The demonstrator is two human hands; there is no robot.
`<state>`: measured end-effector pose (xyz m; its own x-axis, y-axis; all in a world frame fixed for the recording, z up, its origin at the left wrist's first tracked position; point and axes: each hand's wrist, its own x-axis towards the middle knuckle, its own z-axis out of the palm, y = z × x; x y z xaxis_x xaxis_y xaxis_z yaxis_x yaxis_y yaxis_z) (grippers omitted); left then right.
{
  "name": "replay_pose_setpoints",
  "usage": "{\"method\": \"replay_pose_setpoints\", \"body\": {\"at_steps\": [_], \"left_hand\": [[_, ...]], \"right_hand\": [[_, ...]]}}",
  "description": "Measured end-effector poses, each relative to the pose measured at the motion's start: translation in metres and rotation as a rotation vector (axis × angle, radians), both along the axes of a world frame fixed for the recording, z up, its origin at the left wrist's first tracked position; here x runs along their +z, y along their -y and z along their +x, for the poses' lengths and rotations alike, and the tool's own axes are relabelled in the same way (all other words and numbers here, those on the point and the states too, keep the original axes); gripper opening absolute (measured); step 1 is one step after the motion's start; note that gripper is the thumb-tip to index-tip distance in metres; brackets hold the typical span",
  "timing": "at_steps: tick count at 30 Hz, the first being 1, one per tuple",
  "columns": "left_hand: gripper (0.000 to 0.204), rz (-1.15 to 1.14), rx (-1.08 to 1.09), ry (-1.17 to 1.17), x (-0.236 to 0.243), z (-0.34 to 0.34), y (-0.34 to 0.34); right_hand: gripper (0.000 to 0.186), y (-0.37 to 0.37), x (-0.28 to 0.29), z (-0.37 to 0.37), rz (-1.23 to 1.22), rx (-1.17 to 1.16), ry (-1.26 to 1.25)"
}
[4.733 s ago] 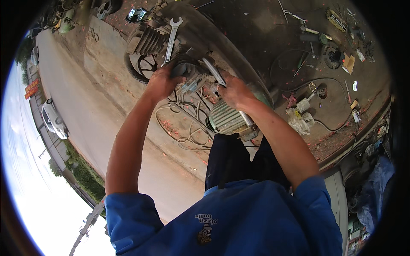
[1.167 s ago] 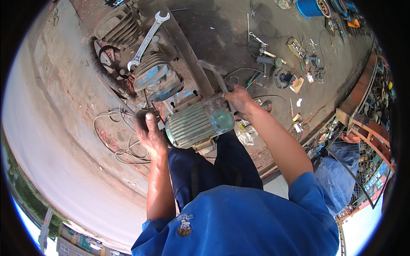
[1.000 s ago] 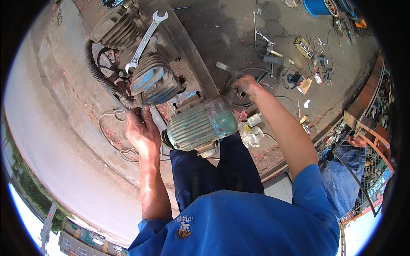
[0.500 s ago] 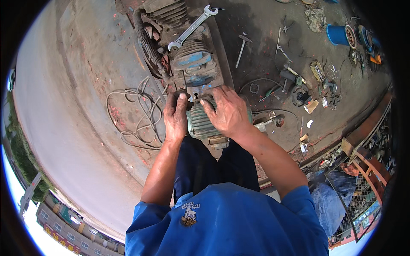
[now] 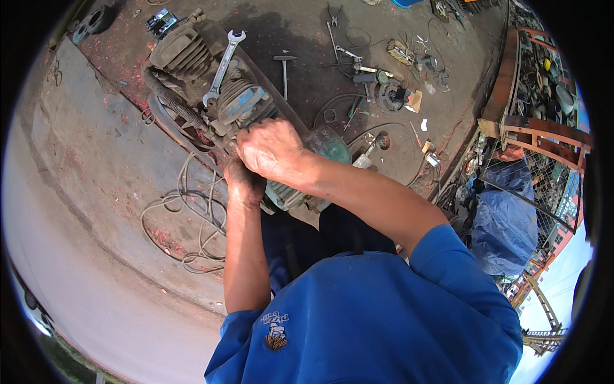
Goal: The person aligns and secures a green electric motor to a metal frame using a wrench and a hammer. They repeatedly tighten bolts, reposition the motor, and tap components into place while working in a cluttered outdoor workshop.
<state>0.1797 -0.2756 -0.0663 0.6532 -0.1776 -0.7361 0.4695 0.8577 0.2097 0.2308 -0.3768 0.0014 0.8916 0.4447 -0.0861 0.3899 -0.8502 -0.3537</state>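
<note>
My right hand [image 5: 272, 150] is closed at the left end of a green finned electric motor [image 5: 333, 147], its knuckles up. Just below it my left hand [image 5: 243, 182] is curled, touching the right one; its fingertips are partly covered. What the two hands grip between them cannot be made out. Beyond them stands a dirty finned compressor cylinder [image 5: 241, 102] with worn blue paint. A large open-end wrench [image 5: 223, 69] lies across the machine, and a ribbed hose [image 5: 174, 104] runs along its left side.
A loop of cable [image 5: 203, 217] lies on the ground at the left. A hammer [image 5: 285, 75], pliers [image 5: 334, 15] and several small parts are scattered to the right. At the far right stand a rusty frame [image 5: 543, 131] and a blue tarp [image 5: 507, 217].
My right hand has left the top of the motor, moved left and closed against my left hand. The whole view has turned, so the machine now slants up to the left.
</note>
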Motion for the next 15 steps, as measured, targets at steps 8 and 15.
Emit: {"method": "replay_pose_setpoints", "body": {"at_steps": [8,15], "left_hand": [[0.043,-0.114,-0.150,-0.026,0.008,0.015,0.000],[0.051,-0.034,-0.240,-0.025,0.022,0.007,0.002]], "right_hand": [[0.038,0.002,-0.011,-0.014,0.227,-0.437,-0.181],[0.043,0.012,-0.014,-0.025,0.439,-0.556,-0.262]]}}
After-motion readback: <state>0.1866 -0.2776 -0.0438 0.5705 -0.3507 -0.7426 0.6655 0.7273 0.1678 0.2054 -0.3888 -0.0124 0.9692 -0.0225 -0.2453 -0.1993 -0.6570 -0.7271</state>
